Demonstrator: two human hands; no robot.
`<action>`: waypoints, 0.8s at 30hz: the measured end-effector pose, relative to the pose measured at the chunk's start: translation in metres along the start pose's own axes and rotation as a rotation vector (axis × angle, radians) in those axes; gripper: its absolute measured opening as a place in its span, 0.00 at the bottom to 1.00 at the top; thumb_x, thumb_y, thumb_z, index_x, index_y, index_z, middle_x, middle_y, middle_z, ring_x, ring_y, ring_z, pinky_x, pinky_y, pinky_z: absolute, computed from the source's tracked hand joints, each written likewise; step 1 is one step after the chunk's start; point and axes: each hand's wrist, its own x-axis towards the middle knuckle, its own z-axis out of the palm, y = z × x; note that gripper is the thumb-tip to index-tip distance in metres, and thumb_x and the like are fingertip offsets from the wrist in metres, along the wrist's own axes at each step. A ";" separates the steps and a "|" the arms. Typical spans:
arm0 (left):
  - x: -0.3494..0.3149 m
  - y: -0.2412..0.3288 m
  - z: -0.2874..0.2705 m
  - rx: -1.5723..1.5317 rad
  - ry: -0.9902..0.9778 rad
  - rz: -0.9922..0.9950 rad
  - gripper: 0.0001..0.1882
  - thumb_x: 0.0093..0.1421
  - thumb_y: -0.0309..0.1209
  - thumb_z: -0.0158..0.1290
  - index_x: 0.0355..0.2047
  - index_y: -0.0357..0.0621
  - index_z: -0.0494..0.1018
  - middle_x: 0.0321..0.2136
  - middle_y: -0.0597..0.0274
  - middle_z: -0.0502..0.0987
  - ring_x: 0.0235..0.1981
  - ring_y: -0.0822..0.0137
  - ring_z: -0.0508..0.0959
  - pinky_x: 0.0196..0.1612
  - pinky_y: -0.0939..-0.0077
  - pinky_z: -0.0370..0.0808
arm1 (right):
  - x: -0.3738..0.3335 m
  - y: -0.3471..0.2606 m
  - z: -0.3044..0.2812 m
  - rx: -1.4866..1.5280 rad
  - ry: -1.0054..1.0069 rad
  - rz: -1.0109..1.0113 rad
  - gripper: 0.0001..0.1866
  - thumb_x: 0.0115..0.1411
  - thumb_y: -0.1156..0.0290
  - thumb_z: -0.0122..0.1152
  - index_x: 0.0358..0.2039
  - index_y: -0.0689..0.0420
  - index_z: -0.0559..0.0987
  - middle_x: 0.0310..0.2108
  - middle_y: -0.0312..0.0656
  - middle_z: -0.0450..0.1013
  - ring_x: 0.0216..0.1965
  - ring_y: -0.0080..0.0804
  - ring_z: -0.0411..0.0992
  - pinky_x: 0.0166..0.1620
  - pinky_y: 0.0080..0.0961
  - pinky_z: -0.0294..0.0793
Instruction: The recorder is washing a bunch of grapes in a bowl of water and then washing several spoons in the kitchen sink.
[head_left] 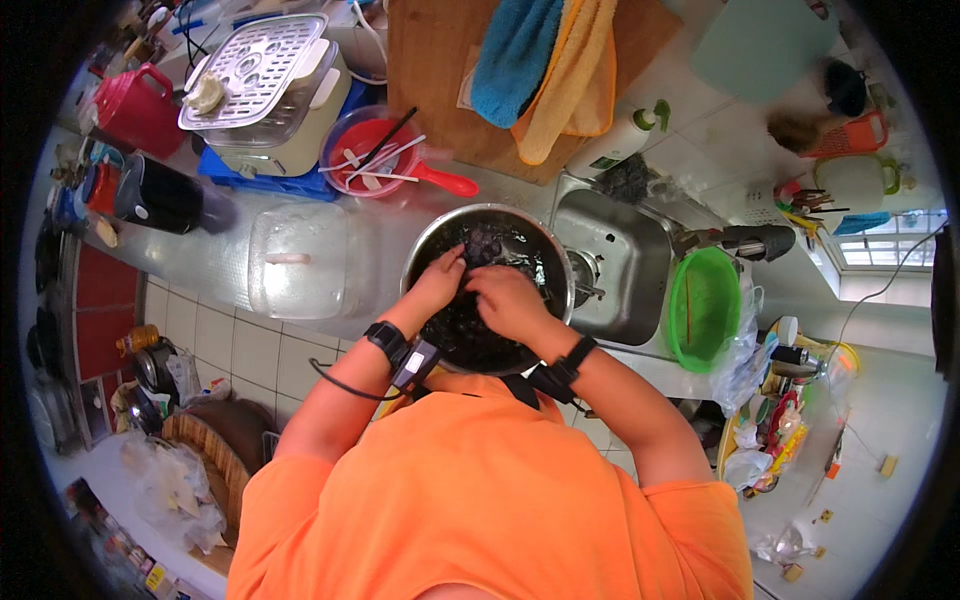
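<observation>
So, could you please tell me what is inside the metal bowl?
The metal bowl holds glossy dark pieces in what looks like liquid. The left hand and right hand cover part of the contents; the bowl's bottom cannot be seen.

Kitchen. Evidence: stainless sink (605, 305) set into a metal desk (215, 268), big steel bowl (417, 250) right beside it, green plastic basin (708, 310) on the sink's other side. Perforated white tray (285, 45) on top of a cream container (270, 155), wooden board (430, 80), towels (515, 65), pump bottle (608, 148) along the back. Tiled floor (255, 355), window (900, 242) off right. Home or small eatery: can't tell.
</observation>
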 end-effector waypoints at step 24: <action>-0.018 0.003 0.007 0.285 0.137 -0.149 0.26 0.60 0.31 0.44 0.56 0.27 0.59 0.55 0.34 0.62 0.59 0.47 0.62 0.61 0.64 0.58 | 0.012 0.034 -0.011 -0.328 0.255 0.694 0.30 0.46 0.59 0.65 0.49 0.56 0.69 0.40 0.50 0.69 0.43 0.52 0.69 0.42 0.45 0.72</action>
